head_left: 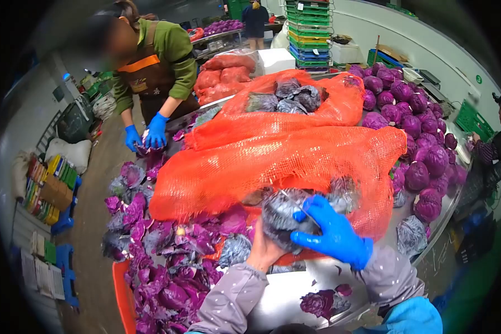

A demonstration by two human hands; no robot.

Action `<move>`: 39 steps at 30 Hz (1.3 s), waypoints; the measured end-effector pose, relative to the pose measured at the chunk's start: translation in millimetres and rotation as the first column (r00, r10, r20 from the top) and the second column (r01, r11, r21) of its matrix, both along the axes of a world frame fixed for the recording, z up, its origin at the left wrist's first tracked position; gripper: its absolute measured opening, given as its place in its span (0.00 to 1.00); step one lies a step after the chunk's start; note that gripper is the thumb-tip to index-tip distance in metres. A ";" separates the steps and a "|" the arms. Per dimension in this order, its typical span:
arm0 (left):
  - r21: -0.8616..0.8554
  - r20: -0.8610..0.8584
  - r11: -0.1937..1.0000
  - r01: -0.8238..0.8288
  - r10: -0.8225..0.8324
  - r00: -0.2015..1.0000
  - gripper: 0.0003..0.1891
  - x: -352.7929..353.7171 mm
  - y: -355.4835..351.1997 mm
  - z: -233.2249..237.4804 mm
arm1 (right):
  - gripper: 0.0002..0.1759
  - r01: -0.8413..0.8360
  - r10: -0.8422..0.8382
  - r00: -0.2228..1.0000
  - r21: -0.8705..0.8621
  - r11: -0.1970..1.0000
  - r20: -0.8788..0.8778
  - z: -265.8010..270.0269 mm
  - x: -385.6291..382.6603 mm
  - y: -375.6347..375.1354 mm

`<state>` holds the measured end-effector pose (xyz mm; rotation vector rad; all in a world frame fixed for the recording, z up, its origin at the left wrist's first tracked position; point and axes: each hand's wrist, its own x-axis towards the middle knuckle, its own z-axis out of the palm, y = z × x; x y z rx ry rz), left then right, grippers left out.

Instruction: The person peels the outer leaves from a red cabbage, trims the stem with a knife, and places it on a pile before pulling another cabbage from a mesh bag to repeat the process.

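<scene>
Grey, white-flecked sleeves (231, 303) lie nearest the camera, reaching forward over the metal table (273, 312). Well off to the left of the grip, beyond the heap, a co-worker (167, 61) bends over the table with blue-gloved hands (156, 131) among purple leaves. Between there and the grip spreads a deep heap of loose leaves (172, 295), running down to the table's near left side.

The bare left hand (263, 249) cups a dull grey-purple cabbage (281, 217) from its lower left, palm against it; that cabbage sits between the two hands, just in front of the near red mesh sack (273, 158). More cabbages show at the sack's opening, just past the grip. The blue-gloved right hand (337, 231) comes in from the right, its fingers bent over the cabbage's near right side. A thin pale line by those fingers may be a blade, but blur hides it, so I cannot tell what they grasp. Right of the grip, a greyish cabbage (411, 236) lies near the table's edge, with glossy purple cabbages (435, 158) piled farther beyond.

The step in hand looks like work on the cabbage's outer leaves. The next move calls for a steady left palm and thumb, with the right fingers kept shallow on the leaf layer.
</scene>
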<state>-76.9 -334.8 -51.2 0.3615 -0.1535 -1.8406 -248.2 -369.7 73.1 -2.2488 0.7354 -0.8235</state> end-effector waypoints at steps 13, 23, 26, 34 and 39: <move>0.238 0.342 0.938 -0.252 0.162 0.926 0.32 68.2 241.3 -55.2 | 0.22 -0.101 0.098 0.994 0.808 0.581 0.053 16.8 -22.9 116.0; -0.275 0.813 0.952 0.131 0.303 -0.497 0.53 67.0 238.6 59.2 | 0.29 -0.014 0.175 0.952 0.537 0.843 -0.250 -77.6 -7.5 169.6; -0.327 0.853 0.945 0.000 0.295 -0.431 0.49 56.4 237.3 39.3 | 0.19 -0.034 0.096 0.987 0.408 0.912 -0.131 -71.9 -1.3 166.3; -0.271 0.894 0.959 -0.082 0.220 -0.390 0.43 61.3 220.4 27.1 | 0.21 -0.090 0.093 0.906 0.028 0.996 -0.413 -76.2 6.2 180.6; -0.298 0.839 0.950 -0.090 0.215 -0.499 0.41 54.0 210.8 24.0 | 0.20 -0.063 0.026 0.846 -0.051 0.997 -0.533 -100.9 12.2 171.4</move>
